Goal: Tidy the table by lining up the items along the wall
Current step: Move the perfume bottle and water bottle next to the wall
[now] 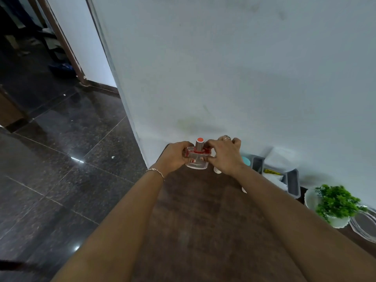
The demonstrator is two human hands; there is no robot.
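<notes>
Head view, the only 1 given, looks down 2 bare forearms that reach to the far left corner of a dark wooden table (195,220), right where it meets the pale wall (223,68). Between the 2 hands sits 1 small clear bottle (197,157) with red trim and a silver cap topped by a red disc; it stands upright at the table's far edge, close against the wall. The left hand (175,157) is curled around the bottle's left side, with a thin bracelet (155,171) on its wrist, and the right hand (223,156) clasps the bottle's right side, thumb across the front face and 1 ring (227,138) on a raised finger. Both hands are closed on the bottle, so it lies squarely inside the grip, its cap poking up above the fingers. Just right of the grip and partly hidden by the right wrist is 1 small white object (217,170), too covered to identify. Farther right along the wall stand 1 grey divided organiser (293,180) holding white items and something teal, then 1 green leafy plant (337,202) in a white scalloped bowl, and 1 round silvery plate (364,226) at the frame's edge. Left of the grip, beyond the table's end, dark polished floor tiles (61,159) run toward a doorway.
</notes>
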